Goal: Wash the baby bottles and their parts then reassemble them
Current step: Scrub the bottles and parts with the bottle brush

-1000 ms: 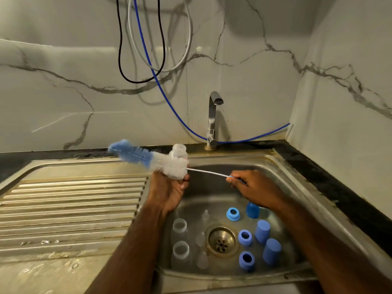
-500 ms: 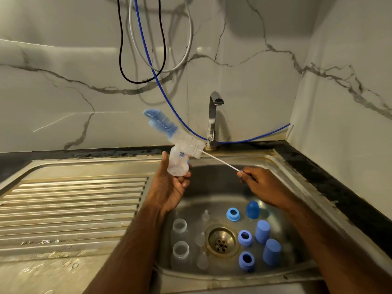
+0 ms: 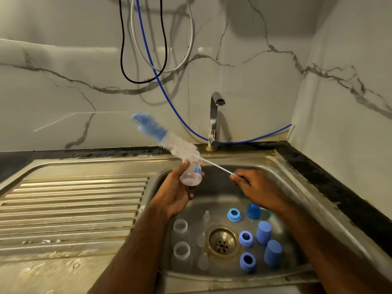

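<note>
My left hand (image 3: 175, 192) grips a small clear baby bottle (image 3: 192, 172) above the sink, its base towards me and its mouth pointing away. My right hand (image 3: 257, 188) pinches the thin handle of a blue-and-white bottle brush (image 3: 169, 141). The bristles lie across the bottle's far end, outside it, angled up to the left. Down in the sink bowl (image 3: 301, 211) stand two clear bottles (image 3: 180, 238), clear teats (image 3: 203, 240), three blue collar rings (image 3: 246, 238) and three blue caps (image 3: 264, 232).
The steel tap (image 3: 214, 119) stands behind the bowl, no water running. The drain (image 3: 222, 241) sits in the middle of the bowl. A ribbed draining board (image 3: 70, 209) lies to the left. Blue, black and white hoses (image 3: 152, 60) hang on the marble wall.
The brush, which lay across the bottle pointing left, has swung up and rightwards with my right hand. My left hand has turned the bottle so its mouth points away.
</note>
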